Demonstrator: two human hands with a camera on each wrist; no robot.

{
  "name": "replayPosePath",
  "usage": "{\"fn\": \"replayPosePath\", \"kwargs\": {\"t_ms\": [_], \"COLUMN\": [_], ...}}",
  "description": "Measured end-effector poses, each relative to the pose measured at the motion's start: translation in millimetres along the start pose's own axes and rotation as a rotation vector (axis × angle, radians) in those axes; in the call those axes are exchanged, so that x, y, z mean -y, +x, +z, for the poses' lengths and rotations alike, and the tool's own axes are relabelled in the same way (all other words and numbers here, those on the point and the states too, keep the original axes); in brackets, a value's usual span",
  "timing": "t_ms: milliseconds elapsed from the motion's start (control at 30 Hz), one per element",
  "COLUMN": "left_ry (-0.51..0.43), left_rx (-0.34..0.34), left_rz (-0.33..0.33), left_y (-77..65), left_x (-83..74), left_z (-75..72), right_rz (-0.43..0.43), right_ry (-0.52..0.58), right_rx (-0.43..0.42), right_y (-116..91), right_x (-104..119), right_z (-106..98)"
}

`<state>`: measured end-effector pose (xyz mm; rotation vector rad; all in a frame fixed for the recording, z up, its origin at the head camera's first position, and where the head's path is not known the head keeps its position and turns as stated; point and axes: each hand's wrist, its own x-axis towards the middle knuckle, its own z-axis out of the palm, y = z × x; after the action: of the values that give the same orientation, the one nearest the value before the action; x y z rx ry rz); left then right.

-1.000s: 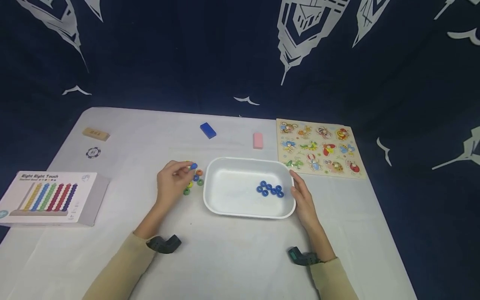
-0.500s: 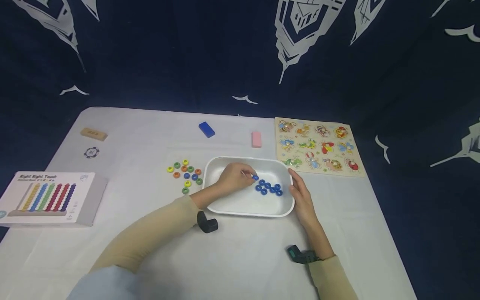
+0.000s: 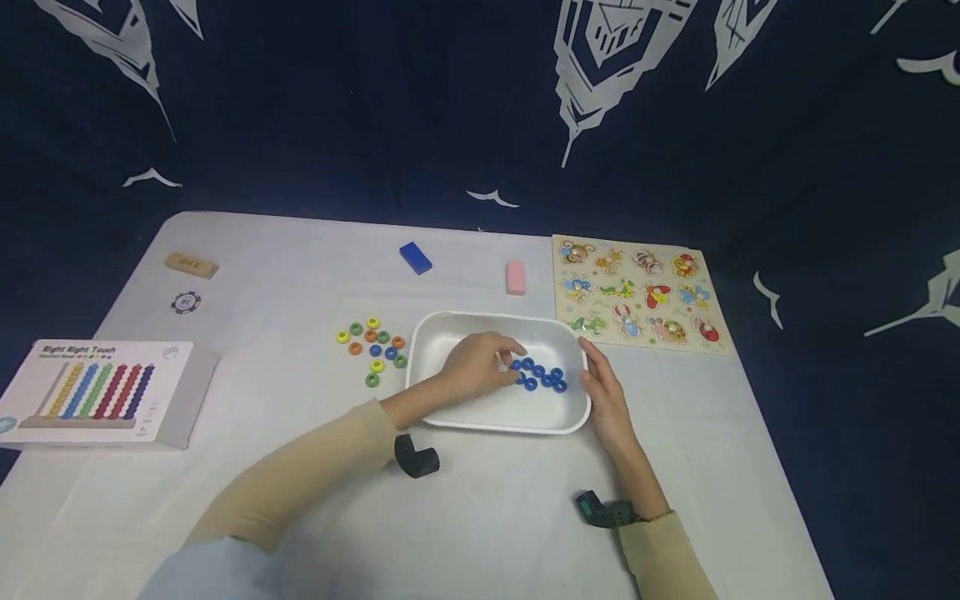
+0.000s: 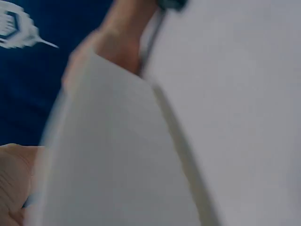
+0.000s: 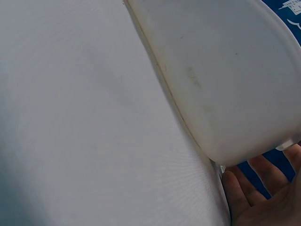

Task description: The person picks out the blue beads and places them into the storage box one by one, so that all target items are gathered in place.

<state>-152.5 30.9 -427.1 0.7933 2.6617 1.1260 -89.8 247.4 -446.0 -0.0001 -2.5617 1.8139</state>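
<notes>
In the head view a white tray (image 3: 465,418) lies on the table, with several blue beads (image 3: 547,381) grouped in its right half. My left hand (image 3: 474,367) reaches in over the left rim. Its thumb and index finger stand apart around a blue bead (image 3: 516,365) at the group's left edge. At the tray's right end my right hand (image 3: 609,408) rests with extended fingers against the rim. The right wrist view shows those fingers (image 5: 268,174) beside the tray's outer wall (image 5: 235,94). In the left wrist view the tray's side hides most of the work.
Left of the tray lie loose yellow, orange, green and blue beads (image 3: 377,351). A white box (image 3: 105,392) stands at far left, near a round chip (image 3: 186,302) and a wooden block (image 3: 191,265). Behind are a blue block (image 3: 416,258), a pink block (image 3: 515,277) and an insect puzzle board (image 3: 637,292).
My left hand has carried a blue bead from the loose beads into the tray and let it go beside the others. The right hand has stayed at the tray's right end.
</notes>
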Motion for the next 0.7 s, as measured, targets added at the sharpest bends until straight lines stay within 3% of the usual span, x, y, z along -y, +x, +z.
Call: {"fn": "replayPosePath", "kwargs": {"t_ms": [133,267,367,467,600,700], "left_ry": [-0.138,-0.267,-0.303,-0.299,-0.300,-0.328], "left_rx": [-0.192,-0.432,-0.571,-0.663,-0.715,-0.715], "left_rz": [0.118,0.123,0.045,-0.065,-0.195,-0.232], "left_y": [-29.1,-58.2,-77.8,-94.8,-109.8,-113.5], "left_x": [-1.0,23.2,53.0,83.6,110.9,120.5], "left_z": [-17.7,-37.4,-50.0,-57.3,-59.1,-57.6], "right_rz": [0.005,-0.001,-0.007,-0.003,0.007,0.007], "right_ry": [0.009,0.010,0.001,-0.008,-0.011,-0.010], "right_rx": [0.006,0.004,0.002,0.003,0.002,0.003], "right_y": [-0.1,-0.4,-0.9,-1.2,-1.1,-1.0], "right_x": [-1.1,-0.9,-0.1,0.8,1.1,0.5], "right_z": [-0.4,-0.6,-0.2,0.2,0.4,0.7]}}
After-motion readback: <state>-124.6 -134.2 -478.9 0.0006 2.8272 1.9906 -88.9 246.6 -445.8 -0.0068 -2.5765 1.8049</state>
